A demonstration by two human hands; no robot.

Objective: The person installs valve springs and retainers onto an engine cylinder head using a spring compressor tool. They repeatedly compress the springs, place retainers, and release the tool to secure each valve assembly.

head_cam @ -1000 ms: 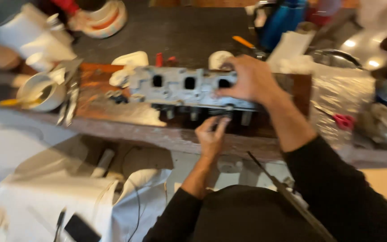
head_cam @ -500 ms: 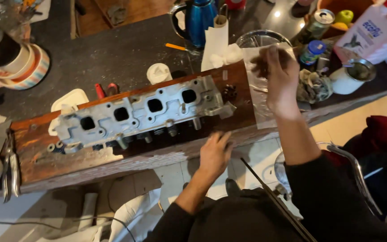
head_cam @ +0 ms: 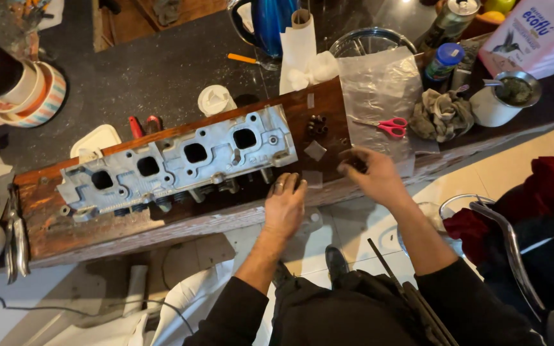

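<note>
I see the left hand [head_cam: 285, 206] flat, fingers together, on the board's [head_cam: 97, 224] front edge beside the cylinder head [head_cam: 181, 163], while the right hand [head_cam: 372, 174] pinches a small dark part [head_cam: 356, 164] near the right end.

One cylinder head [head_cam: 177, 163], one wooden board [head_cam: 97, 221], one pair of scissors [head_cam: 389, 126], two hands, one blue kettle [head_cam: 270, 22]

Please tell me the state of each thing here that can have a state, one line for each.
Cylinder head: lying flat on the wooden board.
Left hand: resting on the board edge beside the head.
Right hand: closed around a small dark part.
Red-handled scissors: closed, lying on the plastic sheet.
</note>
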